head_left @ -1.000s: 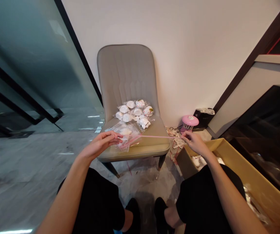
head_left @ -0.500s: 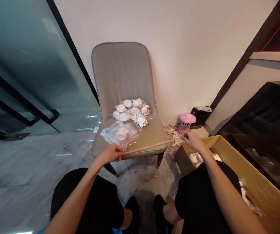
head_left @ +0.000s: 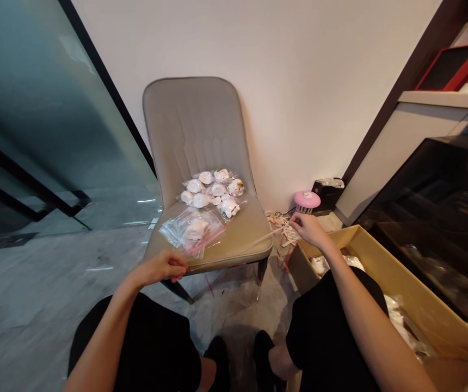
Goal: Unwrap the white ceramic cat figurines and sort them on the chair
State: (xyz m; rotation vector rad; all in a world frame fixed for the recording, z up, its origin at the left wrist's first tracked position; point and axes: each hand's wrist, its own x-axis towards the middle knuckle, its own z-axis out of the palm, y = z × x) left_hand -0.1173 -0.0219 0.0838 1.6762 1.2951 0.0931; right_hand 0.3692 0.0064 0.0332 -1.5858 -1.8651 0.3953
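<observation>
My right hand [head_left: 305, 227] is closed, its fingertips pinching a thin pale pink strip [head_left: 260, 239]. The strip slants down and left across the front of the grey chair's seat [head_left: 254, 220] and fades out against it. My left hand [head_left: 164, 268] is at the seat's front left edge, thumb and fingers pressed together; I cannot tell whether the strip's other end is in them. Just beyond it on the seat lie flat clear plastic bags [head_left: 172, 224] with a pink edge, with a wrapped white item [head_left: 196, 230] on top. Several wrapped white figurines [head_left: 218, 189] are clustered behind.
A cardboard box [head_left: 381, 256] with wrapped white items stands by my right leg. Beyond my right hand are a pink dome-topped device [head_left: 306, 200], a black box [head_left: 328, 193] and a heap of strips [head_left: 278, 220] on the floor. A glass door [head_left: 107, 158] is at left.
The view has shifted slightly, and both hands appear further left in it. They are a little farther apart. The strip, which ran visibly between both hands, now fades toward the left.
</observation>
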